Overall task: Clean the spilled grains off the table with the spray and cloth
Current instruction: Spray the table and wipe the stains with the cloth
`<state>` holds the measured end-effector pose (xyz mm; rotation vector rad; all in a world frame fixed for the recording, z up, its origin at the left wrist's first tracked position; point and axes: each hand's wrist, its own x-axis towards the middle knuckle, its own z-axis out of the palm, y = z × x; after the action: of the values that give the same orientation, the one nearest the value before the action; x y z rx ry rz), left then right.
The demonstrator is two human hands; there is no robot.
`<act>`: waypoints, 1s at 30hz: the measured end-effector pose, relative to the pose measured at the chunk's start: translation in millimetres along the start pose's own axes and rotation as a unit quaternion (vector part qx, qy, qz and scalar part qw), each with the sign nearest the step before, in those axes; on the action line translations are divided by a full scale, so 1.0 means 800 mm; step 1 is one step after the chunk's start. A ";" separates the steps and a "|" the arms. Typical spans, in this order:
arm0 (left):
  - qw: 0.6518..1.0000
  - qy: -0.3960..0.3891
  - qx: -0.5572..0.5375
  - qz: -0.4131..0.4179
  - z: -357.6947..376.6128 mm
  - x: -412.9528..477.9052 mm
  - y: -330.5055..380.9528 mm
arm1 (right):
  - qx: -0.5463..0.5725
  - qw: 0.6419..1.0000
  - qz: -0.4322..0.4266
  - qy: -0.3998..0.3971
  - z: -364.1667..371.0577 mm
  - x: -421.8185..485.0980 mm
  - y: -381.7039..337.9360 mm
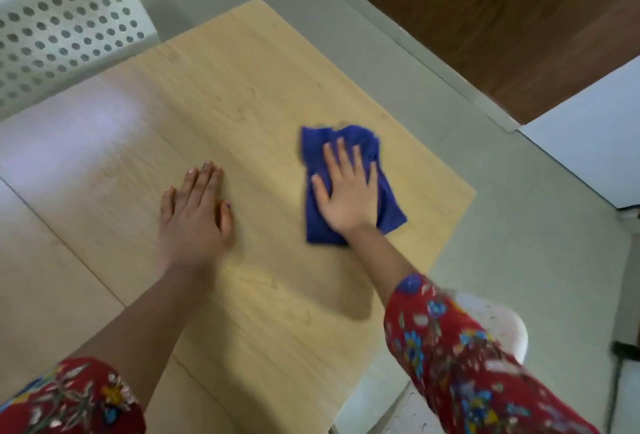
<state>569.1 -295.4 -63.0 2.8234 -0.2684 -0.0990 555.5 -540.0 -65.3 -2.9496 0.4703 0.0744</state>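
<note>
A blue cloth lies crumpled on the light wooden table, near its right edge. My right hand presses flat on the cloth with its fingers spread and straight. My left hand rests flat on the bare tabletop to the left of the cloth, fingers straight and together. I see no grains on the table and no spray bottle in this view. The picture is slightly blurred by motion.
A white perforated chair stands at the table's far left corner. Another white chair sits under my right forearm at the table's near right. Grey floor lies to the right, with a dark wooden wall beyond.
</note>
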 end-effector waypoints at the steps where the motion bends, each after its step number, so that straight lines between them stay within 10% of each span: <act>1: 1.000 -0.001 -0.002 0.002 -0.001 -0.001 0.000 | 0.004 0.999 -0.042 -0.009 0.000 -0.035 -0.006; 8: 1.000 -0.004 -0.003 0.002 -0.002 0.002 0.001 | 0.065 0.943 0.326 0.026 -0.019 -0.077 0.150; 13: 1.000 -0.002 0.000 0.009 0.002 0.007 -0.001 | 0.078 0.904 0.420 -0.014 -0.033 0.040 0.153; 25: 0.997 -0.005 -0.064 0.031 -0.029 -0.020 -0.040 | 0.015 0.988 -0.149 -0.044 0.002 -0.081 -0.048; 30: 0.998 0.011 -0.029 -0.051 -0.060 -0.094 -0.128 | 0.016 0.998 0.065 -0.008 -0.008 -0.010 0.014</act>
<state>518.1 -171.1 -45.6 2.7774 -0.1154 -0.0962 544.7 -548.8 -59.8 -2.8820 0.6530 0.1043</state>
